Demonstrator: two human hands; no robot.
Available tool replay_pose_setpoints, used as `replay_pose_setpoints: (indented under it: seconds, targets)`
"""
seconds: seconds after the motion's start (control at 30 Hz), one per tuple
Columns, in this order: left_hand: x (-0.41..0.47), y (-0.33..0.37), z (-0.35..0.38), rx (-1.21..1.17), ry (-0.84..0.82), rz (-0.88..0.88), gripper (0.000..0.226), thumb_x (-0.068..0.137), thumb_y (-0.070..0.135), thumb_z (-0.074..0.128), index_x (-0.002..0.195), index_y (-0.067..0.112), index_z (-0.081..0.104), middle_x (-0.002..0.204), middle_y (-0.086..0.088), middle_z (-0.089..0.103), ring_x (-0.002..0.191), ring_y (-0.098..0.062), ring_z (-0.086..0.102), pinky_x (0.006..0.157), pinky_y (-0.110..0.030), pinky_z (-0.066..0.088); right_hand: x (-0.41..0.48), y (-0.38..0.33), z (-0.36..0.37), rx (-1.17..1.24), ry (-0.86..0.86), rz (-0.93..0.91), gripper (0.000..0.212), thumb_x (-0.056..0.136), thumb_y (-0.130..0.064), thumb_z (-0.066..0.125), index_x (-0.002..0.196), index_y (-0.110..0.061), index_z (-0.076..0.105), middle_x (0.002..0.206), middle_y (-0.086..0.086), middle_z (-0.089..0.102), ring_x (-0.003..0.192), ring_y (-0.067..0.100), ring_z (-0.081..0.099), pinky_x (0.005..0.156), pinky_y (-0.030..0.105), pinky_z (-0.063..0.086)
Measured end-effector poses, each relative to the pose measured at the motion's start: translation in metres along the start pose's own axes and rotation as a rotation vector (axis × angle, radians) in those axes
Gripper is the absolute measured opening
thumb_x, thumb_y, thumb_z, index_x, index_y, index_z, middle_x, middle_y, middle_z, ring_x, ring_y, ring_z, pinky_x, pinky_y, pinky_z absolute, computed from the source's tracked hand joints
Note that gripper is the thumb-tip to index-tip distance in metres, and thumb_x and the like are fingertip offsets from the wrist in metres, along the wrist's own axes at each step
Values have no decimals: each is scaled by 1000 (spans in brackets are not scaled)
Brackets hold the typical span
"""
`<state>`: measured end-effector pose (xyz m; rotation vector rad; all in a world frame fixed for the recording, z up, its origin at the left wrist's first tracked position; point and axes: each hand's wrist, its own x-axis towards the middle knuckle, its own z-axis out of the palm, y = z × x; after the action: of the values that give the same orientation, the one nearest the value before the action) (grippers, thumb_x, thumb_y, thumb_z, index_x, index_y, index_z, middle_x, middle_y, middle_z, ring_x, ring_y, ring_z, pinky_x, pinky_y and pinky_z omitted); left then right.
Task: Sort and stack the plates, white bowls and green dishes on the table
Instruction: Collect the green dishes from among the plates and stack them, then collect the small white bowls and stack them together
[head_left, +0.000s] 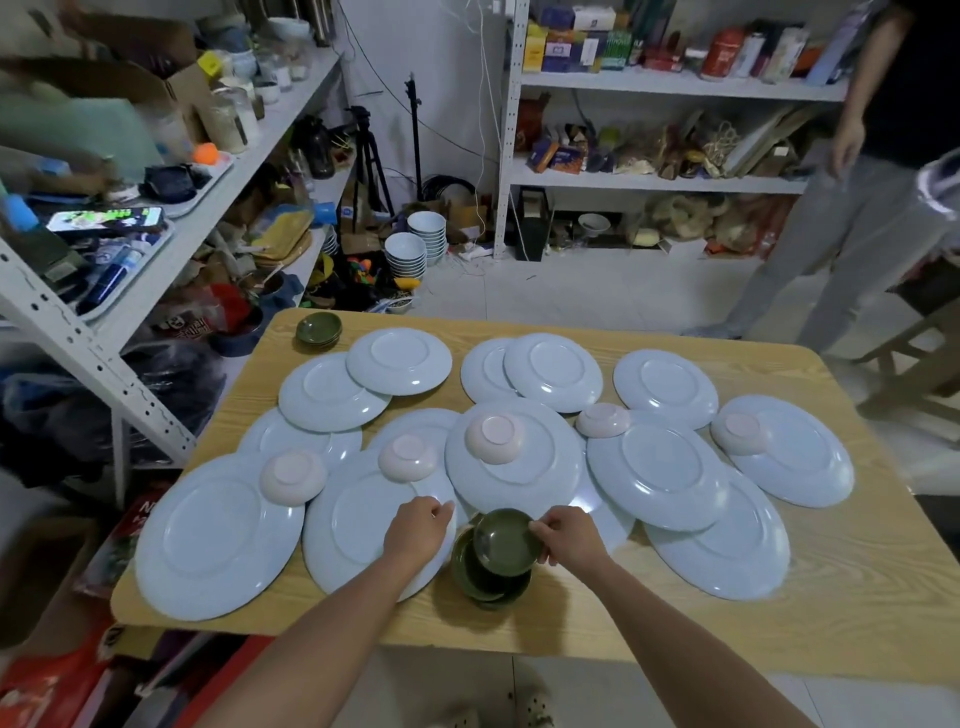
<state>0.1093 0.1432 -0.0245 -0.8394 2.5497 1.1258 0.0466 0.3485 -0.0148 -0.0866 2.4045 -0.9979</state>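
Right at the near edge of the wooden table (831, 597), the right hand (574, 538) has its fingers pinched on the rim of a green dish (505, 540), tilted and held just above a stack of green dishes (480, 577) — two or three in that pile below, hard to separate. The left hand (415, 530) lies knuckles-up on a big upside-down plate (358, 519), fingers curled together at its far rim; whether they actually grip it, I cannot tell.

Now the count. Pale blue plates, all face down and overlapping: I make it around fourteen, with the large ones near — one at far left (218, 535), one at right (727, 551) — and smaller ones behind, up to the far row (399, 361).

White bowls, upside down, resting on the plates: five. One at left (292, 477), one just beyond the left hand (408, 458), one in the centre (493, 439), one further right (602, 420), one at far right (738, 434).

At the far left corner, a second small stack of green dishes (318, 330), well apart from the rest.

Beyond the table, more stacked bowls on the floor (415, 247), and a person standing (857, 182) at right.
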Motion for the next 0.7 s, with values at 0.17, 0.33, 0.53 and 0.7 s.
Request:
replay_pose_setpoints:
  seconds: [0.17, 0.33, 0.53, 0.7]
  targets:
    - [-2, 5, 6, 68, -19, -17, 41, 97, 40, 42, 82, 8, 63, 84, -10, 69, 78, -25, 66, 75, -37, 55, -5, -1, 4, 17, 4, -9, 25, 86, -25, 66, 67, -11, 56, 52, 3, 61, 42, 10, 56, 59, 27, 52]
    - [-6, 13, 10, 65, -49, -14, 40, 98, 35, 39, 78, 7, 60, 81, -13, 66, 74, -28, 66, 73, -37, 53, -9, -2, 2, -41, 12, -2, 32, 84, -41, 65, 67, -16, 54, 54, -2, 62, 50, 11, 57, 64, 31, 52]
    - [-5, 18, 10, 71, -69, -1, 36, 99, 33, 37, 73, 13, 52, 82, -14, 67, 72, -30, 64, 76, -39, 56, -13, -5, -1, -87, 11, 16, 34, 87, -45, 59, 69, -17, 54, 58, -2, 63, 56, 13, 60, 68, 32, 53]
    - [-4, 21, 6, 138, -34, 12, 41, 100, 38, 34, 91, 9, 62, 93, -10, 68, 84, -23, 64, 71, -32, 48, -15, -1, -5, -152, 27, 14, 34, 90, -45, 55, 73, -16, 55, 58, -6, 61, 56, 9, 58, 64, 25, 49]
